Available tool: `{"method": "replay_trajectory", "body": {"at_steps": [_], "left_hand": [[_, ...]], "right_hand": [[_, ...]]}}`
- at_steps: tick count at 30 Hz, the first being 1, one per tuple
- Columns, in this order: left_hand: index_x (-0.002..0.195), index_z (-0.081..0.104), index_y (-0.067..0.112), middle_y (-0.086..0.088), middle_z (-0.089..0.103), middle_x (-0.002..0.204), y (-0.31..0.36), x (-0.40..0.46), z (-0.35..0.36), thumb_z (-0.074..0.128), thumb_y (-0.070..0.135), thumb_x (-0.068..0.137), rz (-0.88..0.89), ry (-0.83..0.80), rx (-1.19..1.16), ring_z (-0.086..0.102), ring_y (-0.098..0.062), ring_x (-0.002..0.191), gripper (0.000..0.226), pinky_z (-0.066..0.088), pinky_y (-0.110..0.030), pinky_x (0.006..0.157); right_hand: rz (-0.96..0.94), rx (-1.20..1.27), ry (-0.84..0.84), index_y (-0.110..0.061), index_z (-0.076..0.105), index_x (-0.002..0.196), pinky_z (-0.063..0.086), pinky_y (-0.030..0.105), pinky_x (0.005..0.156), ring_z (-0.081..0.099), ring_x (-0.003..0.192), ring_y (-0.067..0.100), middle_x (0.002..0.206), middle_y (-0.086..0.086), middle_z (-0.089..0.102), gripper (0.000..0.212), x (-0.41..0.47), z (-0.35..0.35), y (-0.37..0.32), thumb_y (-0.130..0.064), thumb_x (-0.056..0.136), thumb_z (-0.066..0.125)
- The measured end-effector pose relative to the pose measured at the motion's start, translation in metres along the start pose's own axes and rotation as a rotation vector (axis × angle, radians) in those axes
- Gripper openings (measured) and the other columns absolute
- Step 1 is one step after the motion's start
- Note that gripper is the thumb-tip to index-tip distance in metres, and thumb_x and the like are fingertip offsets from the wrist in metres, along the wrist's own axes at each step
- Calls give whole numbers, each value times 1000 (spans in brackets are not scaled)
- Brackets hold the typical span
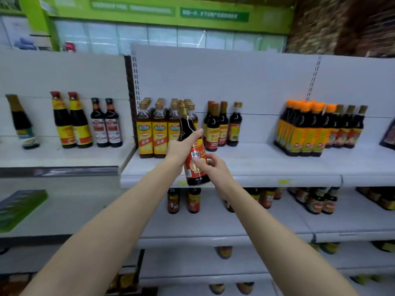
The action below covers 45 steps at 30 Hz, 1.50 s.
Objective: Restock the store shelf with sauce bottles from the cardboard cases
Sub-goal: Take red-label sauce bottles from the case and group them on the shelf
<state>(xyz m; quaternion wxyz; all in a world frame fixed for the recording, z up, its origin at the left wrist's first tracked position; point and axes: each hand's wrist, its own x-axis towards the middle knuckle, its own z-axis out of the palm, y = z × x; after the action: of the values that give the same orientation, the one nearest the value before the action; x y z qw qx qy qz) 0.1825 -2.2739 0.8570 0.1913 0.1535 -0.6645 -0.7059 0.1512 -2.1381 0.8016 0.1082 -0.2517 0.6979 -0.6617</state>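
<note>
A dark sauce bottle [193, 133] with a gold cap and a red label is held upright in front of the top white shelf [267, 165]. My left hand [181, 148] wraps its upper body from the left, index finger stretched across the glass. My right hand [210, 165] grips the red label from the right and below. The bottle hangs at the shelf's front edge, between a block of yellow-labelled bottles [159, 133] and a small group of dark bottles [218, 127]. No cardboard case is in view.
Orange-capped bottles [303, 129] stand packed at the right of the shelf. The neighbouring left shelf holds several bottles [72, 122]. Lower shelves carry more bottles [183, 200]. A green box [19, 208] lies at lower left.
</note>
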Motion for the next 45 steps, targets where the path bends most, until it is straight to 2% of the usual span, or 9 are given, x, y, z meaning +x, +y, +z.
{"method": "replay_trajectory", "body": {"at_steps": [3, 5, 11, 17, 24, 31, 34, 38, 45], "left_hand": [[123, 61, 12, -4, 74, 106, 7, 5, 18, 83, 66, 65, 2, -94, 95, 71, -21, 95, 81, 58, -38, 76], [120, 64, 17, -3, 74, 106, 12, 11, 35, 75, 66, 76, 14, -179, 94, 70, -19, 95, 68, 52, -32, 71], [118, 68, 18, -3, 77, 105, 9, 26, 110, 61, 64, 89, 83, -367, 42, 72, -21, 100, 55, 54, -34, 82], [119, 59, 10, -12, 72, 106, 3, 26, 212, 65, 40, 95, 113, -427, -46, 71, -22, 85, 38, 57, -36, 73], [113, 63, 11, -6, 74, 93, 3, 12, 357, 66, 41, 96, 182, -440, -96, 73, -18, 76, 34, 57, -28, 58], [104, 65, 11, -16, 73, 98, -3, 3, 524, 71, 43, 92, 245, -412, -53, 73, -30, 90, 36, 61, -48, 81], [99, 65, 19, -5, 73, 91, -8, 6, 582, 70, 45, 92, 334, -415, 18, 73, -21, 88, 28, 59, -39, 75], [112, 64, 21, 2, 74, 103, -20, 8, 636, 65, 45, 95, 362, -425, 89, 72, -12, 96, 29, 59, -33, 81], [125, 58, 20, 2, 70, 115, -39, 63, 699, 61, 52, 95, 357, -418, 232, 68, -14, 106, 43, 56, -42, 95]], "right_hand": [[-24, 6, 59, -18, 59, 128, 54, 29, 87, 69, 108, 17, 119, 4, 69, 51, 2, -19, 4, -43, 88, 78], [-51, 5, 125, -18, 60, 129, 54, 27, 84, 69, 107, 16, 119, 2, 68, 51, 4, -36, 2, -40, 87, 79], [-51, 195, 298, -7, 65, 123, 57, 43, 96, 72, 106, 30, 116, 16, 72, 45, -9, -97, 3, -33, 89, 78], [-4, 210, 375, -3, 67, 119, 54, 53, 101, 70, 107, 38, 115, 21, 73, 47, -29, -183, 13, -33, 85, 79], [-16, 195, 399, -11, 64, 122, 56, 45, 99, 72, 106, 29, 117, 15, 72, 54, -40, -319, 24, -34, 78, 84], [-21, 136, 391, -13, 62, 122, 57, 39, 96, 71, 108, 23, 119, 10, 71, 42, -47, -485, 40, -36, 90, 76], [-32, 13, 355, -13, 60, 127, 56, 22, 85, 69, 108, 13, 121, 4, 71, 44, -45, -549, 43, -38, 93, 73], [-29, -76, 278, -13, 58, 131, 53, 15, 80, 67, 107, 6, 121, 1, 70, 43, -39, -609, 56, -34, 96, 70], [-18, -184, 225, -13, 54, 136, 51, 33, 101, 63, 117, 13, 127, 0, 67, 47, 10, -678, 80, -34, 96, 69]]}}
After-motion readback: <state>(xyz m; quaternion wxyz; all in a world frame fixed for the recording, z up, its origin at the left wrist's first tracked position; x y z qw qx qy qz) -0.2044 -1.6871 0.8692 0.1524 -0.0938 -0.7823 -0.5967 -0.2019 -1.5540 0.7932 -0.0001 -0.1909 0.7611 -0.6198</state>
